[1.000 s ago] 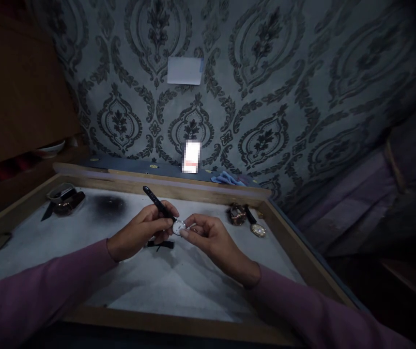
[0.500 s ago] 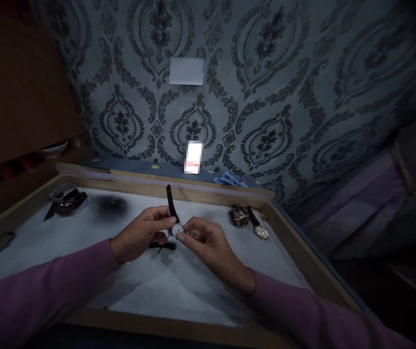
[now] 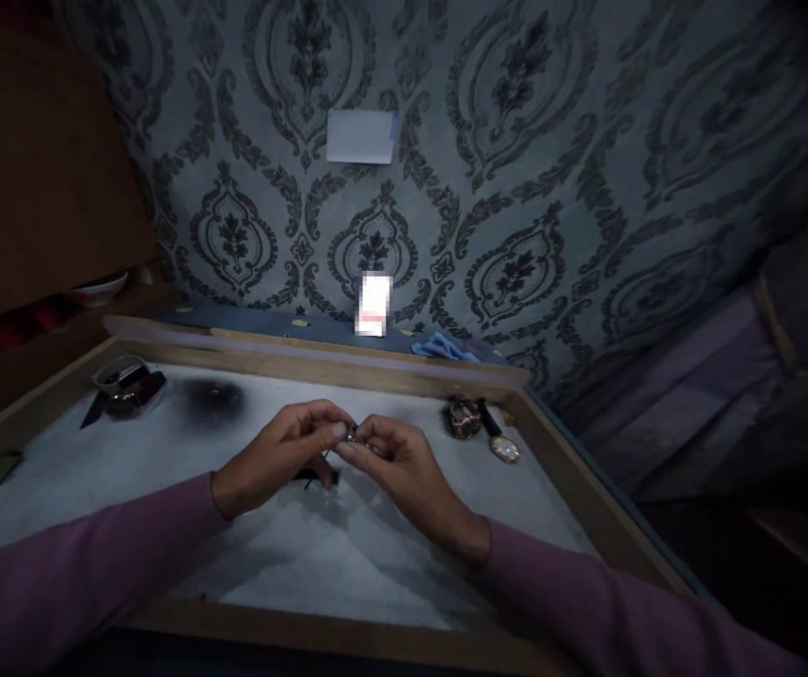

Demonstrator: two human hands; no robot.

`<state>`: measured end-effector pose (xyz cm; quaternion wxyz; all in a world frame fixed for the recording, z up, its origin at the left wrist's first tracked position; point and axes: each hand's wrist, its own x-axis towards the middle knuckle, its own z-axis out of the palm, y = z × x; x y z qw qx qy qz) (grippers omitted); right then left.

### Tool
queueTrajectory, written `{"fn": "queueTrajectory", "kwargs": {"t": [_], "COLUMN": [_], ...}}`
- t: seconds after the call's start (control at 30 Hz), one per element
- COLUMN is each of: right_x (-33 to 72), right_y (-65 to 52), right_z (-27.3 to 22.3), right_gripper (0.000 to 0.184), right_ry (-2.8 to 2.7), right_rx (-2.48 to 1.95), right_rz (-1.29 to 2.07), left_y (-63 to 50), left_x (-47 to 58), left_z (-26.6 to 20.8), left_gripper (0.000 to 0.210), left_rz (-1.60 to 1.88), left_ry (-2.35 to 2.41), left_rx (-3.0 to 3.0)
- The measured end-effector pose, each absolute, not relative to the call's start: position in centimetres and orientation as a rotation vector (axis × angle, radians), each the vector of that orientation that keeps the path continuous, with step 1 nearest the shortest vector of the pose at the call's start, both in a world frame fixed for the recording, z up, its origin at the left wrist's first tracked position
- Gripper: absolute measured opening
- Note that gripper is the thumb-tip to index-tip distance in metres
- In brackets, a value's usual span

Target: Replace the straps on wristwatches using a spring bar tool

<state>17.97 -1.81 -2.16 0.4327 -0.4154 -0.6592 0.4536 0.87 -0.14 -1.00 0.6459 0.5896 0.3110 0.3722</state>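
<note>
Between my fingertips, over the middle of a wooden tray, I hold a small wristwatch (image 3: pixel 351 435). My left hand (image 3: pixel 295 440) pinches it from the left, its thumb and forefinger closed. From the right, my right hand (image 3: pixel 398 458) grips it between thumb and fingers. Only a bit of shiny metal shows; the dial and the dark strap are hidden by the fingers. Below my left fingers a black strap piece (image 3: pixel 309 476) lies on the white sheet (image 3: pixel 319 564).
The wooden tray's rim (image 3: pixel 347 355) surrounds the work area. At right lie a brown-and-gold watch (image 3: pixel 463 417) and a gold-cased watch (image 3: pixel 503 448). A clear container (image 3: pixel 119 371) with a bracelet-like watch (image 3: pixel 135 393) is at left. Behind stand a lit phone (image 3: pixel 373 303) and a blue cloth (image 3: pixel 444 347).
The watch has been turned in my hands: its pale dial and upright black strap showed before and are now hidden. My hands have drawn closer together around it.
</note>
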Motion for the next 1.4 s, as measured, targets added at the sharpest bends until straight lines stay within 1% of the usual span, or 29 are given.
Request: {"fn": "queueTrajectory", "kwargs": {"t": [0.2, 0.3, 0.43, 0.5, 0.57, 0.67, 0.77, 0.97, 1.1, 1.27, 1.4], "right_x": [18.7, 18.5, 18.2, 18.4, 18.7, 19.2, 19.3, 18.9, 19.2, 19.9, 19.8], "right_y": [-2.0, -2.2, -2.4, -2.3, -2.1, -1.8, -1.7, -2.0, -1.9, -1.5, -1.6], "right_z": [-1.8, -1.6, -1.7, -1.8, -1.8, -1.9, -2.2, -2.5, -2.1, -1.6, -1.5], "right_gripper": [0.041, 0.041, 0.033, 0.03, 0.023, 0.023, 0.02, 0.028, 0.028, 0.026, 0.028], "right_ry": [-1.746, -1.724, -1.628, -1.594, -1.63, -1.786, -1.89, -1.921, -1.978, -2.063, -1.959], "right_rx": [-1.006, -0.996, -0.994, -1.025, -1.064, -1.052, -1.014, -1.001, -1.031, -1.141, -1.112], "right_rz": [1.099, 1.186, 1.347, 1.294, 1.168, 0.988, 0.894, 0.919, 0.895, 0.772, 0.826], "left_y": [-0.6, -0.8, -0.6, -0.5, -0.4, -0.4, -0.5, -0.4, -0.2, -0.2, -0.4], "left_x": [0.8, 0.8, 0.7, 0.6, 0.4, 0.2, 0.2, 0.2, 0.1, -0.1, 0.0], "left_z": [-0.4, -0.4, -0.9, -1.1, -1.1, -1.0, -0.9, -0.9, -0.8, -0.5, -0.3], "left_gripper": [0.031, 0.027, 0.025, 0.025, 0.025, 0.026, 0.026, 0.027, 0.028, 0.028, 0.033], "left_rz": [0.749, 0.745, 0.764, 0.749, 0.753, 0.761, 0.757, 0.769, 0.723, 0.689, 0.669], "left_ry": [0.646, 0.676, 0.689, 0.686, 0.677, 0.669, 0.681, 0.721, 0.712, 0.722, 0.727], "left_rx": [1.358, 1.446, 1.524, 1.516, 1.503, 1.501, 1.519, 1.515, 1.515, 1.549, 1.553]}}
